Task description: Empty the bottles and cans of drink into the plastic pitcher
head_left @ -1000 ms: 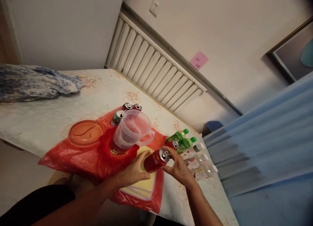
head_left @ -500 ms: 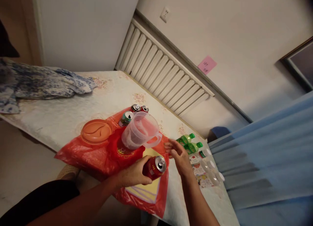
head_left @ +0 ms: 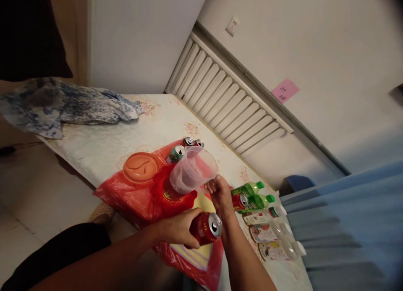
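My left hand is wrapped round an opened red drink can, its top tilted to the right. A translucent plastic pitcher stands on red plastic sheeting, with pinkish red showing through its wall. My right hand is closed at the pitcher's handle, fingers curled round it and hiding most of it. Under the pitcher lies a red scalloped piece. Below my left hand is a yellow sheet with purple lines.
An orange lid lies left of the pitcher. Behind it stand a green can and two more cans. On the right are another red can, green bottles and several clear bottles. Blue-patterned cloth lies at the far left.
My right hand has moved from open beside the pitcher to closed on its handle. The left hand still holds the red can. The view has shifted, uncovering another red can by the bottles.
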`<state>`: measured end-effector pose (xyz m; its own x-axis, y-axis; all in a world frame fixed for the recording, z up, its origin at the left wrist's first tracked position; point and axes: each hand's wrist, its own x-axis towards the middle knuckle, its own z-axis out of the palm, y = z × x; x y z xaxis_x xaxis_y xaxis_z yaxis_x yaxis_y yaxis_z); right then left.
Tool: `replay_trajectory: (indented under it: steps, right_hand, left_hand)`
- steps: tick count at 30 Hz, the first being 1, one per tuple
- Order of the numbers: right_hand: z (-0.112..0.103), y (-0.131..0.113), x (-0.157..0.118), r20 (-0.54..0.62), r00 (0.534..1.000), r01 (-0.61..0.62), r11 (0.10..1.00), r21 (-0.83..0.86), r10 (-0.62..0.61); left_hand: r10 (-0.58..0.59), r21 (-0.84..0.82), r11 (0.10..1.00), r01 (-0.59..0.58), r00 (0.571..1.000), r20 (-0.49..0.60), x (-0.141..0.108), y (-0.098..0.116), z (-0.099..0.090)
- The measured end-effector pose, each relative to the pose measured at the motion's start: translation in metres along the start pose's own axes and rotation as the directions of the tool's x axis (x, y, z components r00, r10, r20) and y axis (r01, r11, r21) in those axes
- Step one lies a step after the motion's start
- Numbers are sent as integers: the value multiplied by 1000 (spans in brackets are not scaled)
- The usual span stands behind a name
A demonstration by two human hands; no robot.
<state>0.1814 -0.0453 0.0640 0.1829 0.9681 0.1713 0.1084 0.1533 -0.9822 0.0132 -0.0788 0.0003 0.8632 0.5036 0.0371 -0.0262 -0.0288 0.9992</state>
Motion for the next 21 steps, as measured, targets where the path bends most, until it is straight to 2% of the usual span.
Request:
replay_trajectory:
  steps: [5, 9, 16, 21]
  right_hand:
    - [10, -17, 13, -105, 994, 12, 997, 75, -4]
    - [5, -48, 13, -187, 981, 58, 997, 50, -48]
    - [-27, -113, -2, -308, 948, 119, 986, 117, -78]
    - [-58, -140, -22, -387, 917, 116, 993, 19, -99]
  left_hand:
    - [-16, 21, 1000, 16, 1000, 16, -3, 5, -3]
    - [-14, 31, 999, 13, 999, 36, -3, 4, -3]
    - [-4, -14, 1000, 5, 999, 32, 1, 4, -6]
    - [43, -122, 992, -43, 999, -7, 2, 14, -14]
